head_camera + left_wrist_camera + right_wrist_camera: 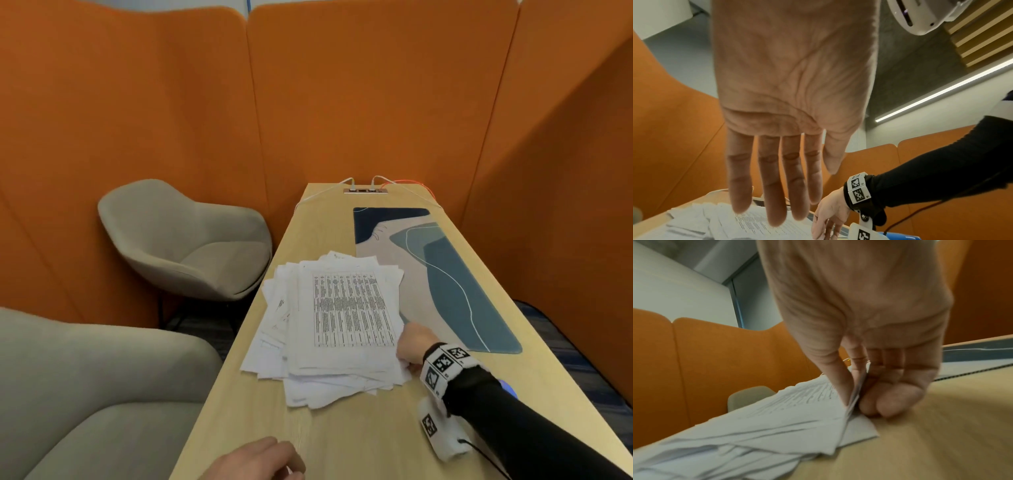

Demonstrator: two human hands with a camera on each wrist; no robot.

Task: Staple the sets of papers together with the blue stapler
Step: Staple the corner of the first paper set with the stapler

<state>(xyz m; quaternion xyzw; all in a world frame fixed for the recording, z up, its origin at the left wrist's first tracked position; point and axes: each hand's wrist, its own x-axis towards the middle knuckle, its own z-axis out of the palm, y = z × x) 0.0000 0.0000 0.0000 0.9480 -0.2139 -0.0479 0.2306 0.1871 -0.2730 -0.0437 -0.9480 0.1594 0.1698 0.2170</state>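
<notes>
A loose stack of printed papers [337,329] lies in the middle of the wooden table [359,442]. My right hand [411,347] is at the stack's near right corner, thumb and fingers pinching the edges of the top sheets [856,394]. My left hand [255,460] hovers above the table's near edge, fingers straight and holding nothing [774,186]. A sliver of the blue stapler [509,390] shows behind my right forearm, most of it hidden; its blue also shows in the left wrist view [900,236].
A patterned blue and beige desk mat [445,274] covers the table's far right. A power socket with cables [365,190] sits at the far end. Two beige chairs [191,240] stand on the left. Orange partition walls [342,102] enclose the booth.
</notes>
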